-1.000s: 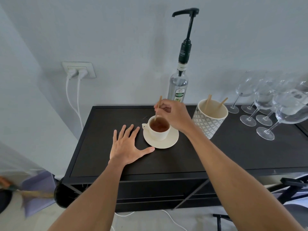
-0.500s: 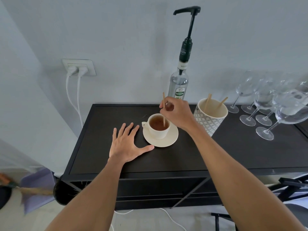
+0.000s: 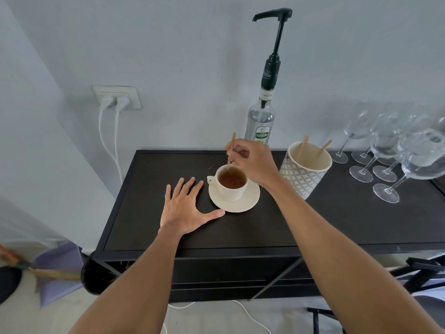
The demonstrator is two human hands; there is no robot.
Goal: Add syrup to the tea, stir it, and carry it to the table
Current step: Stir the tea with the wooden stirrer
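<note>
Left hand (image 3: 184,208) flat on the dark counter (image 3: 240,227), fingers spread wide, holding nothing, thumb tip just beside the near edge of the saucer (image 3: 250,201); in the same spot as half a second back, a brace and no more. Beyond it, white teacup (image 3: 231,186) upright on the saucer, handle turned toward the left hand, brown tea (image 3: 231,178) inside with a ruffled surface.

Changed since a moment ago: wooden stir stick (image 3: 231,148) now dipping in at the far left rim of the teacup, where half a second earlier it stood over the right side of the tea, and a second earlier near the left again. Reads as circling, so stirring under way and syrup most likely already in; carrying to the table not yet begun.

Right hand (image 3: 252,160) just above and behind the teacup, fingers curled tight, pinching the upper part of the stir stick between thumb and fingertips.

Farther back, patterned cup (image 3: 304,179) with two more sticks, then the syrup bottle (image 3: 261,121) with its pump against the wall, untouched. Wine glasses (image 3: 390,153) well off to the right.
</note>
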